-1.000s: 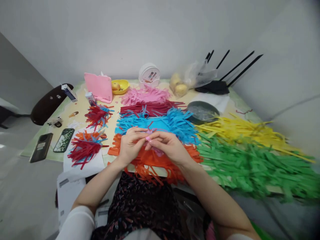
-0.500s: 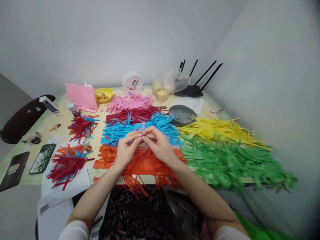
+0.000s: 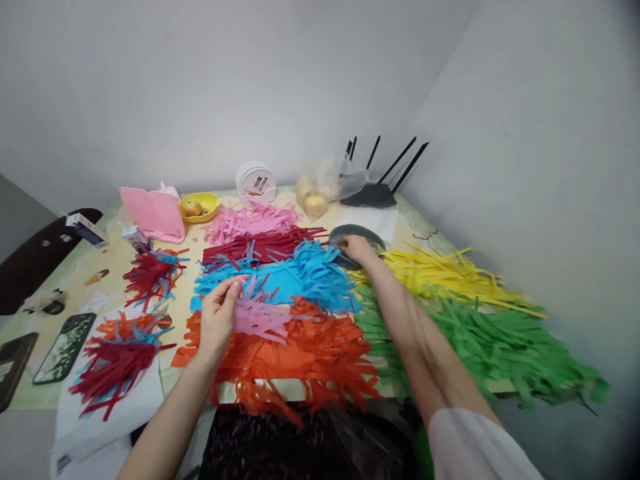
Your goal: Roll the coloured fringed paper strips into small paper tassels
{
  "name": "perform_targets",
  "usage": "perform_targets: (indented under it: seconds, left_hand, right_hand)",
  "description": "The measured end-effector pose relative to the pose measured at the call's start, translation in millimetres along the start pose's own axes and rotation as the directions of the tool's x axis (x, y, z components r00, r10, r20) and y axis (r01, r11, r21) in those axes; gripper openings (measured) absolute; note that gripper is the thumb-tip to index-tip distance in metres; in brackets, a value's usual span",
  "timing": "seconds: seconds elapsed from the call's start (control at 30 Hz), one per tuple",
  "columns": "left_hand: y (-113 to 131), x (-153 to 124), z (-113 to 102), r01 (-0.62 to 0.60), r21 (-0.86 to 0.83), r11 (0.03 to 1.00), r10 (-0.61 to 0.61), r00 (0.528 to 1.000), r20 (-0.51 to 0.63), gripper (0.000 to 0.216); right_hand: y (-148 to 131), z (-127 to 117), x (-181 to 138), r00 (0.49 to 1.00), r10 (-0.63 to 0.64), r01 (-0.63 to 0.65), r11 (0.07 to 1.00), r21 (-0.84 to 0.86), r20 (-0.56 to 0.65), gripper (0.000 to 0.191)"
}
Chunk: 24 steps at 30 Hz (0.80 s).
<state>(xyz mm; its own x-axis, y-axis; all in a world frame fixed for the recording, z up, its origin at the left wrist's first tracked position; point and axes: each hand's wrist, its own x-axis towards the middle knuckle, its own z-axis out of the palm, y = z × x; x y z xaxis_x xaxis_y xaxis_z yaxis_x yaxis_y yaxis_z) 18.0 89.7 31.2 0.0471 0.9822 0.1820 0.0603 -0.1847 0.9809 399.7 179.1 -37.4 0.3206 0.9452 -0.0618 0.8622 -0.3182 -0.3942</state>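
Observation:
My left hand (image 3: 221, 308) pinches the gathered end of a lilac fringed paper strip (image 3: 260, 319), whose cut ends spread over blue and orange fringe. My right hand (image 3: 357, 248) reaches into a dark round dish (image 3: 370, 233) with its fingers closed together; whatever they hold is too small to make out. Below the left hand's strip lies orange fringed paper (image 3: 280, 360). Blue fringed paper (image 3: 320, 277) lies between the two hands, with dark red fringe (image 3: 265, 245) behind it.
Yellow fringe (image 3: 440, 273) and green fringe (image 3: 500, 340) cover the right side. Two multicoloured tassels lie left, one a red-blue bundle (image 3: 120, 360). Behind stand a pink tablet case (image 3: 155, 213), yellow bowl (image 3: 210, 203), bagged fruit (image 3: 315, 203) and black router (image 3: 370, 195). Phones (image 3: 65, 347) lie far left.
My hands were together over the blue fringe. My right hand has moved right and away into the dark dish; my left has moved slightly left and still holds the lilac strip.

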Motion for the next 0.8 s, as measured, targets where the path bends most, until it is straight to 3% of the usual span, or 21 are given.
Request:
perform_targets:
  seconds: [0.2, 0.4, 0.53, 0.6, 0.67, 0.73, 0.8]
  left_hand:
    - [-3.7, 0.3, 5.4, 0.028, 0.02, 0.999, -0.03, 0.994, 0.104, 0.031]
    - [-1.4, -5.6, 4.8, 0.023, -0.099, 0.995, -0.013, 0.995, 0.1, 0.019]
    - [4.7, -12.4, 6.3, 0.011, -0.111, 0.994, -0.001, 0.996, 0.091, 0.017]
    - [8.0, -16.6, 8.4, 0.003, -0.108, 0.994, 0.007, 0.996, 0.092, 0.018]
    - [10.8, -21.7, 9.8, -0.011, -0.095, 0.995, 0.019, 0.996, 0.087, 0.018]
    - [12.8, -27.6, 9.1, -0.025, -0.078, 0.997, 0.032, 0.996, 0.083, 0.017]
    - [14.0, -33.7, 6.1, -0.041, -0.052, 0.998, 0.046, 0.995, 0.085, 0.015]
  right_hand:
    - [5.6, 10.5, 3.3, 0.998, 0.046, -0.045, 0.998, -0.043, 0.031, 0.033]
    - [0.2, -14.2, -21.7, 0.984, 0.059, -0.036, 0.991, 0.131, -0.171, 0.023]
    - [-37.3, -16.3, -68.6, 0.965, 0.023, 0.07, 0.938, 0.339, -0.263, 0.031]
    - [-69.1, -7.9, -104.8, 0.961, -0.054, 0.182, 0.86, 0.477, -0.27, 0.024]
    - [-104.2, 3.0, -144.0, 0.939, -0.189, 0.343, 0.557, 0.756, -0.287, 0.02]
    - [-135.8, 12.1, -178.5, 0.937, -0.262, 0.317, 0.366, 0.875, -0.23, 0.022]
    - [-158.9, 17.7, -203.4, 0.942, -0.293, 0.242, 0.261, 0.935, -0.162, 0.023]
